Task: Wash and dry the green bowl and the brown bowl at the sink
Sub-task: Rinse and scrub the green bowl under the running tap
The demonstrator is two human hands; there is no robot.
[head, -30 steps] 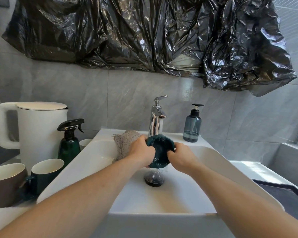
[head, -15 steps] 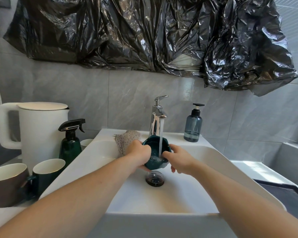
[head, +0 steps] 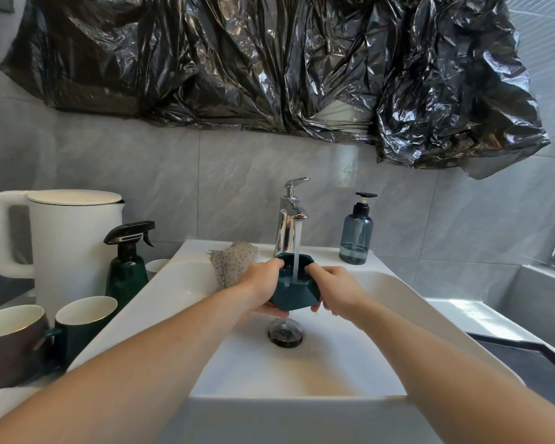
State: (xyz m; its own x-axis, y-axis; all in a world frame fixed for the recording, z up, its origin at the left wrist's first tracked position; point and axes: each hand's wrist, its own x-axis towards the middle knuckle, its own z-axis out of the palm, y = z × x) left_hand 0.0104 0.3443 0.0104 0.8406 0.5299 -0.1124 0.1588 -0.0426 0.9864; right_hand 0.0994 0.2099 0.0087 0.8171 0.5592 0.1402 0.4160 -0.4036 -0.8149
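The small dark green bowl [head: 297,291] is held upright over the white sink [head: 394,302], right under the chrome tap [head: 289,219]. Running water falls into it. My left hand [head: 263,283] grips its left side, thumb over the rim. My right hand [head: 335,288] grips its right side the same way. The brown bowl [head: 8,344] stands on the counter at the far left, next to a green cup [head: 84,325].
A spotted cloth [head: 233,265] lies on the sink's back left corner. A blue soap bottle [head: 355,232] stands right of the tap. A green spray bottle [head: 127,264] and a white kettle [head: 64,245] stand at the left. The drain [head: 285,332] sits below the bowl.
The green bowl has turned from tipped on its side, pouring out, to upright under the running water. Both hands shifted around it and now hold it at either side.
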